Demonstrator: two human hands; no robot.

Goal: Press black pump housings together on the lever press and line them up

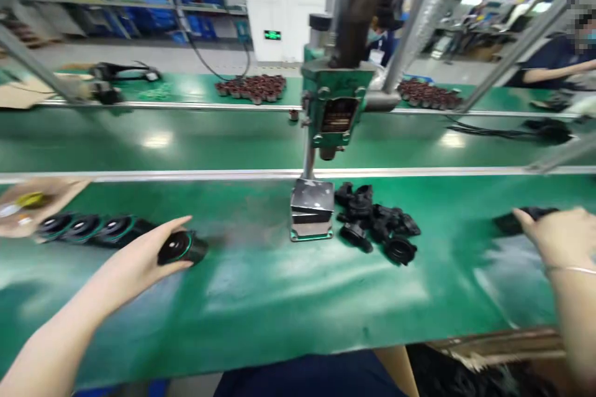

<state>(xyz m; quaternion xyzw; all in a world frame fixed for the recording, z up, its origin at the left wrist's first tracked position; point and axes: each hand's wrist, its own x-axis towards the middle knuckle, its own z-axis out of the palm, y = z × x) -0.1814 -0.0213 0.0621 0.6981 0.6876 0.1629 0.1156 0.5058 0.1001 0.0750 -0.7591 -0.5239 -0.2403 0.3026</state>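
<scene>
At the left, the thumb and fingers of my left hand [144, 251] close around a black cylindrical part [179, 248] with a thin green ring on its face. Just left of that hand stand several similar black cylindrical parts [84, 227] in a row. My right hand [561, 236], far out to the right, is closed over a dark, blurred part [510, 222] whose shape is mostly hidden. Between the hands a green press [333, 105] stands over a metal block [313, 198]. Loose black plastic pieces [379, 220] lie in a pile right of the block.
A white-edged rail [209, 175] runs behind the green work surface [279, 298]. Reddish-brown parts [254, 88] are heaped farther back, near a black power tool [123, 71]. Brown paper [56, 192] lies far left. A person [559, 62] is at the far right.
</scene>
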